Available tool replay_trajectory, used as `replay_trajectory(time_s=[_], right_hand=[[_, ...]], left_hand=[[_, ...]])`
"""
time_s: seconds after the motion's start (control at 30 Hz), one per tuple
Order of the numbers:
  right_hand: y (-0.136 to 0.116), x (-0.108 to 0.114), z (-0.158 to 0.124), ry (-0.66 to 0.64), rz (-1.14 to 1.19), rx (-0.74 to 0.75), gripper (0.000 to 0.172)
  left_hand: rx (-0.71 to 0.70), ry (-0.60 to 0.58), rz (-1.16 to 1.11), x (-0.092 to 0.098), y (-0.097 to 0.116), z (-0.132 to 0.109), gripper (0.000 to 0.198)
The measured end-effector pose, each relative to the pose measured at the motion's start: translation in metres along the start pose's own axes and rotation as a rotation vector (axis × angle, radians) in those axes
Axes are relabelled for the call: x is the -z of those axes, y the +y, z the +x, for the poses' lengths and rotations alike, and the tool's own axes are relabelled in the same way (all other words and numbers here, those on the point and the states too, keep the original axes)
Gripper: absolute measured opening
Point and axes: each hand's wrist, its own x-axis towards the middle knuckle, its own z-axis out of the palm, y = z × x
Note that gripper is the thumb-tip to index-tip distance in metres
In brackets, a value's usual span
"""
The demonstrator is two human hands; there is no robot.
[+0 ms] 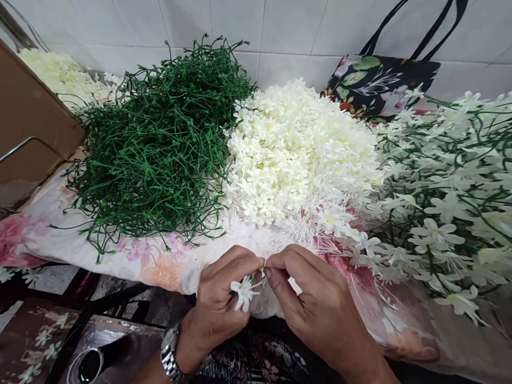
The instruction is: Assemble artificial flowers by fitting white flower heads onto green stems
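My left hand [221, 297], with a metal watch on its wrist, is closed on a small green stem bearing a white artificial flower [243, 291]. My right hand [312, 306] pinches a tiny white piece right at the stem's tip, fingertips of both hands touching at the table's front edge. Just beyond them lie a heap of loose white flower heads [296, 147] and a tangled pile of green plastic stems [161, 140], both on a floral cloth [53, 233].
Finished white-flowered sprays [464, 194] are piled at the right. A dark floral tote bag [379, 83] leans on the tiled wall. A brown cardboard box [14, 114] stands at the left, with more white flowers [63, 77] behind it.
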Motion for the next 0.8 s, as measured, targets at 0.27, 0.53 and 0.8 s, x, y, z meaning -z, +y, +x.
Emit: replay_trajectory(time_s=[0.27,0.53,0.8], right_hand=[[0.002,0.0,-0.005,-0.005,0.163,-0.07,0.013],[0.004,-0.005,-0.007,0.026,0.171,-0.004,0.012],[0.009,0.001,-0.01,0.075,0.145,-0.081,0.008]], left_hand=[[0.322,0.105,-0.195,-0.002,0.001,0.0,0.01],[0.471,0.034,-0.434,0.0,0.002,-0.008,0.011],[0.624,-0.01,-0.467,0.005,0.0,-0.008,0.018]])
